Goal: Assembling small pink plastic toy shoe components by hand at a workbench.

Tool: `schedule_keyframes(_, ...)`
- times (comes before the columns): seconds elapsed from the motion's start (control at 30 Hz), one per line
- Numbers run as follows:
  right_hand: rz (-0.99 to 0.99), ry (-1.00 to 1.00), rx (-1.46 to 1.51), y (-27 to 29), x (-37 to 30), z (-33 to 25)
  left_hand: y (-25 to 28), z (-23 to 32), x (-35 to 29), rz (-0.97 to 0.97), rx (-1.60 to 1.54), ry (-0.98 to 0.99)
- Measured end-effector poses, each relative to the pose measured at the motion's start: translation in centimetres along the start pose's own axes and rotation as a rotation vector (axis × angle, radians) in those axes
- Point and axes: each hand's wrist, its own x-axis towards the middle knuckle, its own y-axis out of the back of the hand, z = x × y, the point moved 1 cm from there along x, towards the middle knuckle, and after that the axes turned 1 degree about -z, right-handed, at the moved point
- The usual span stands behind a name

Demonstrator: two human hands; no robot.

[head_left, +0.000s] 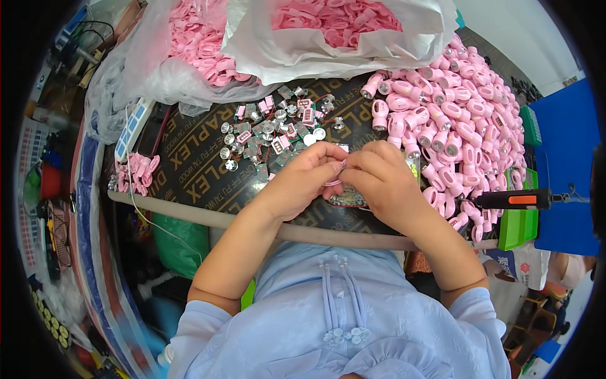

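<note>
Over the dark board tabletop [189, 164], my left hand [306, 174] and my right hand [382, 177] meet, fingers bent and pinched together. A small pink plastic part [333, 182] shows at my left fingertips; most of it is hidden. The right fingertips press against it, and whether they grip another small piece cannot be seen. Just under my hands lies a shallow container of small metal bits [347, 200]. Beyond my left hand are loose small circuit boards with silvery reflectors [268, 129] and pink battery holders.
A big heap of pink mini flashlights [454, 114] fills the right side. An electric screwdriver [514, 199] hangs there beside a green tray [522, 218]. Bags of pink shells [334, 22] stand at the back. Pink pieces [139, 172] and a power strip [134, 129] lie left.
</note>
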Motion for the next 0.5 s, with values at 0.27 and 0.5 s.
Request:
schedule_keyframes(0.27, 0.128, 0.055, -0.194, -1.5, -0.5, -0.2, 0.2, 2.0, -0.3, 0.082, -0.038, -0.106)
schedule_keyframes(0.5, 0.265, -0.168, 0.103, -0.9, 2.3, 2.2, 2.7, 1.8, -0.5, 0.164, 0.117, -0.260)
